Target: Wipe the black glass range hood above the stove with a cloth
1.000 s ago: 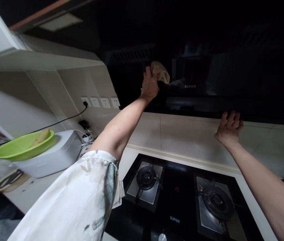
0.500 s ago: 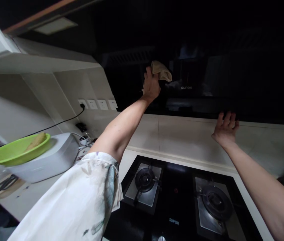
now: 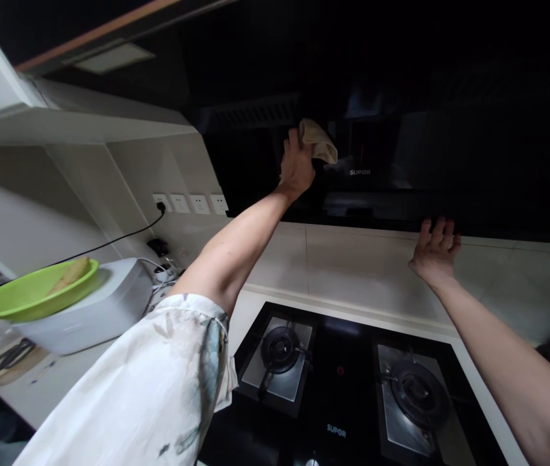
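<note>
My left hand (image 3: 297, 165) holds a folded beige cloth (image 3: 318, 140) against the glossy black front of the range hood (image 3: 450, 149), left of its white lettering. Part of the cloth sticks out past the fingers on the right; the rest is under the palm. Along the hood's lower edge, my right hand (image 3: 435, 249) rests with its fingers stretched upward and slightly apart, the tips touching the edge. I see nothing in that hand.
Below the hood is a black gas stove (image 3: 338, 388) with two burners. On the left counter, a green bowl (image 3: 13, 294) sits on a white appliance (image 3: 100, 304). A black cord runs to wall sockets (image 3: 190, 204). A white cabinet (image 3: 110, 123) juts out at upper left.
The left hand and the cloth have shifted slightly to the right and a little down on the hood. My right hand stays at the lower edge.
</note>
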The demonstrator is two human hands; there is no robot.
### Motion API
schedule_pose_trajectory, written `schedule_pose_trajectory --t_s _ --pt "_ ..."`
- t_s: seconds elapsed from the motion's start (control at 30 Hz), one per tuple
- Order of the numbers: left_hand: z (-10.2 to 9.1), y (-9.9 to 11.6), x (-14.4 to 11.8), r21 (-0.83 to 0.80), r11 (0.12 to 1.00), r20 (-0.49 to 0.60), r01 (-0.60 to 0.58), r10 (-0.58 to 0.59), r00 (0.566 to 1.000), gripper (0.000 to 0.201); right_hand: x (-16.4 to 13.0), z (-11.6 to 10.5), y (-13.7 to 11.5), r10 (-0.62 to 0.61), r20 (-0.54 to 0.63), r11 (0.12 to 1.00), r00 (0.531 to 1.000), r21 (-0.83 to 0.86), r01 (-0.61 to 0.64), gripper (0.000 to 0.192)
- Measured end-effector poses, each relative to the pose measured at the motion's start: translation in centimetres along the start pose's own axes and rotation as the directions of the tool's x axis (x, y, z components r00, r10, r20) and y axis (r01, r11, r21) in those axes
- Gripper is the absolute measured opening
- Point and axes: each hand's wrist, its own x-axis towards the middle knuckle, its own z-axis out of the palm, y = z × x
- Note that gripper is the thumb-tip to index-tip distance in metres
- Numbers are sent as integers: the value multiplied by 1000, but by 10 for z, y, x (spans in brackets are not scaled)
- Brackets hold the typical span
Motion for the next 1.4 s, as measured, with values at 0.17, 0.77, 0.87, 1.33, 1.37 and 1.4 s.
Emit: schedule_pose_trajectory --t_s 0.17,0.77,0.87,1.33,1.37,1.4 --pt "-9 20 13 20 1000 -50 -21 22 999 66 -1 0 1 -19 -27 1000 999 1 19 101" --pt "-1 9 3 39 999 53 20 -22 998 57 -1 6 1 -27 -52 1000 998 -6 27 103" --pt "-3 9 4 88 996 51 -6 1 999 53 0 4 1 -34 -36 999 999 -1 34 105" --pt "-6 18 9 -65 997 10 52 -51 999 51 -2 -3 -1 -26 -27 999 999 33 27 102" --pt "-7 18 13 -48 998 -17 47 -48 999 53 -2 -2 -1 -21 -31 999 999 39 22 101" --pt "-9 19 16 -32 998 -33 48 -49 998 55 -2 -1 -1 -15 -32 999 999 45 16 101"
